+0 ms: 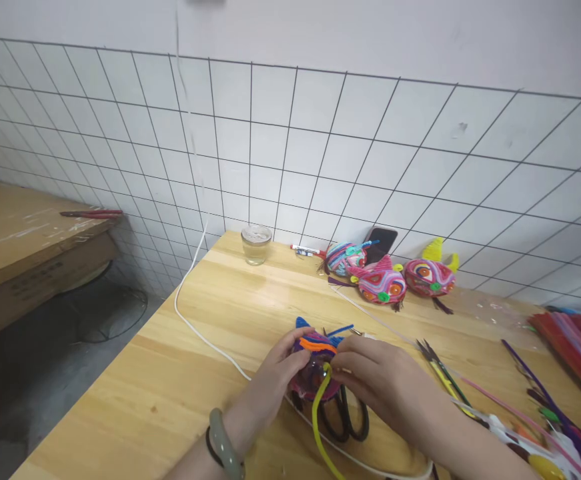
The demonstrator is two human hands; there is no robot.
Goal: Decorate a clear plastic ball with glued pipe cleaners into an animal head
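1. Far left, off our table: a brown cardboard box [25, 253], flat-topped, with a red-handled tool [91, 214] lying on it. Matte board, scuffed white in places.
2. Left of centre: a white cable [190, 313], smooth and round, curving down from the tiled wall across the pale wooden table [170, 387].
3. By the wall: a small clear glass jar [256, 244], squat and ribbed.
4. Centre, near edge: our left hand [275, 383], bangle at the wrist, fingers curled and clamped on the side of a round toy [315, 363] wound from fuzzy wire, blue ears, orange band, pink-purple body.
5. Same spot: a yellow fuzzy wire [317, 413], soft and bendable, rising from below to the toy's front. We judge the step to be winding or fixing this wire onto the toy; the next move calls for a firm pinch and a tight bend.
6. Beneath: black-handled scissors [345, 417], partly hidden.
7. Right of the toy: our right hand [380, 380], fingertips together, pinching at the wire's top end.
8. Back right: three finished toys [385, 277] and a dark phone [380, 243].
9. Far right: loose fuzzy wires [575, 347], striped in bundles.
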